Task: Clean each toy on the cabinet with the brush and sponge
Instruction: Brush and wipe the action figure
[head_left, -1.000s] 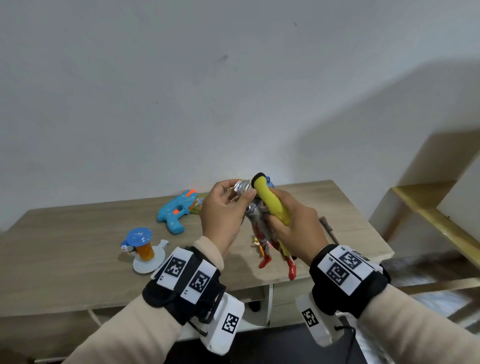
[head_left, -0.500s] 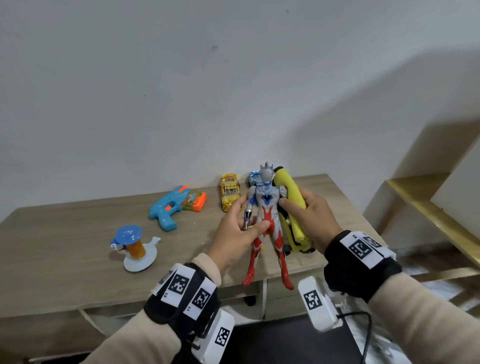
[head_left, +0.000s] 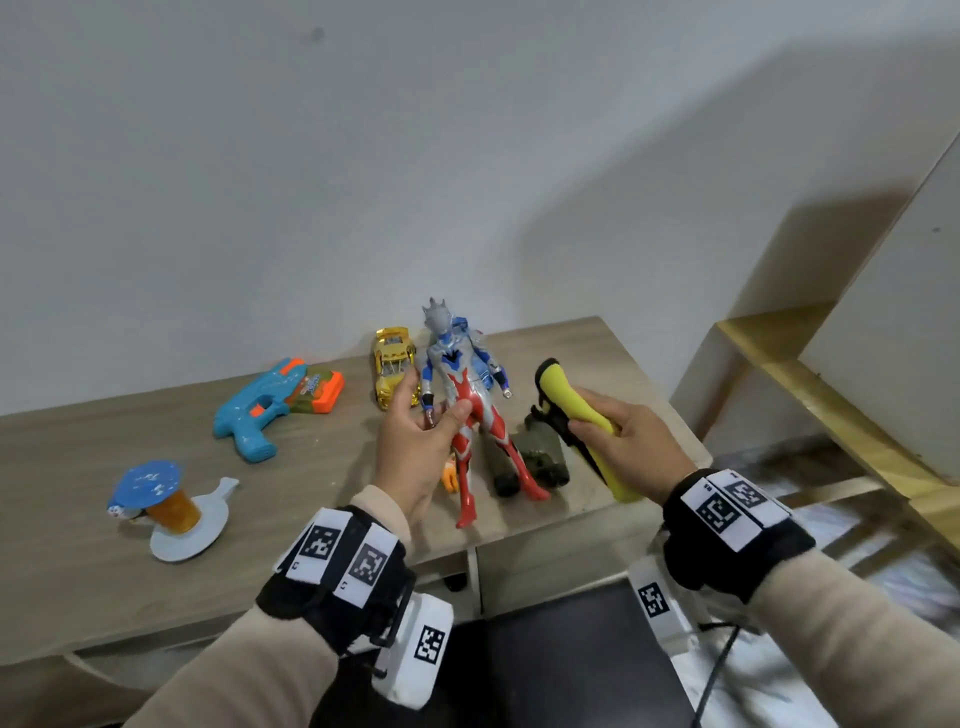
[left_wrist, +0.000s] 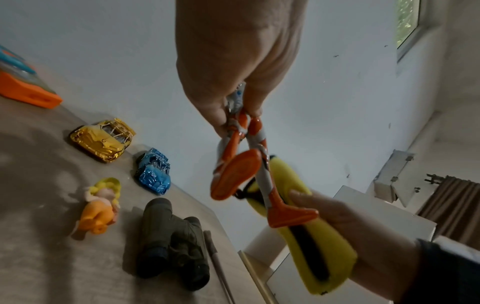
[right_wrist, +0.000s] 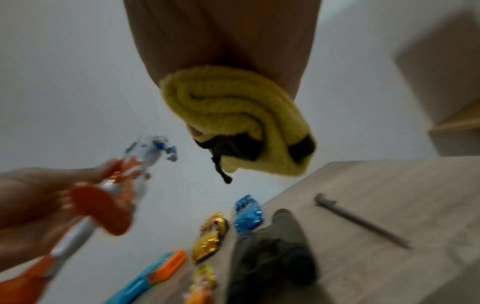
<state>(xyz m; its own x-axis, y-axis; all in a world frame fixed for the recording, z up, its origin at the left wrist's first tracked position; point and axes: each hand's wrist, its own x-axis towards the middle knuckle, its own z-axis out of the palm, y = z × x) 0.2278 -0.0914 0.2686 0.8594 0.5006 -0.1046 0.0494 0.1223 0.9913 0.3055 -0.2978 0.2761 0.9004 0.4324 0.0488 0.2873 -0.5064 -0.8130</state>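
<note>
A silver, blue and red action figure stands upright in the air over the wooden cabinet. My left hand pinches it at the waist, thumb in front. Its orange feet point at the left wrist camera. My right hand grips a folded yellow sponge with a black strap, held to the right of the figure and apart from it. The thin dark brush lies on the cabinet near the right end; my right hand hides it in the head view.
On the cabinet lie a blue water gun, a gold car, a blue car, olive binoculars, a small orange doll and a blue-topped toy on a white base. A wooden shelf stands at the right.
The figure has been turned upright in my left hand. My right hand has drawn the sponge off the figure and out to the right.
</note>
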